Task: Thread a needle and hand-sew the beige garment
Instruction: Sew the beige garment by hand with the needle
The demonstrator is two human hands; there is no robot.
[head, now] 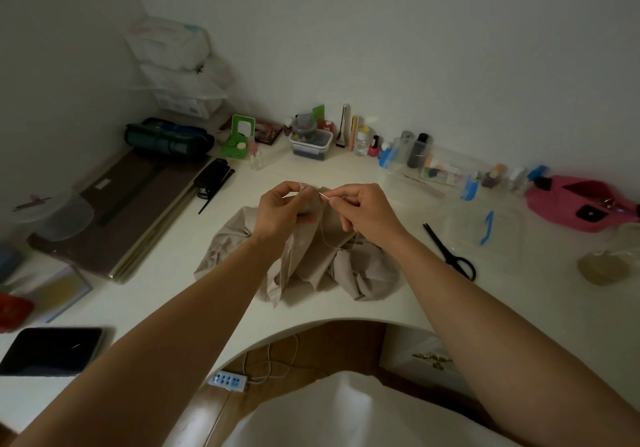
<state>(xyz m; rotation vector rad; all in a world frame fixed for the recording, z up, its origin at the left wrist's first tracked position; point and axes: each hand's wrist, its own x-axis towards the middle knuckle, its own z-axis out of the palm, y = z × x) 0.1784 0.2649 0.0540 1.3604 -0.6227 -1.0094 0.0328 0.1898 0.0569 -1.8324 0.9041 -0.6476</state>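
The beige garment [308, 263] lies crumpled on the white desk [180, 273], with one part lifted off it. My left hand [282, 209] pinches that lifted fold of fabric between thumb and fingers. My right hand [363, 209] pinches a thin needle [323, 194] whose tip points left at the fold. A pale thread [327, 235] hangs from the needle in a loop down to the garment. The two hands are a few centimetres apart above the cloth.
Black scissors [450, 252] lie right of the garment, beside a clear plastic box [433, 176] and a pink pouch [581, 204]. Bottles and small containers line the back wall. A black stapler [211, 178], a stack of dark mats [131, 211] and a tablet [52, 349] lie left.
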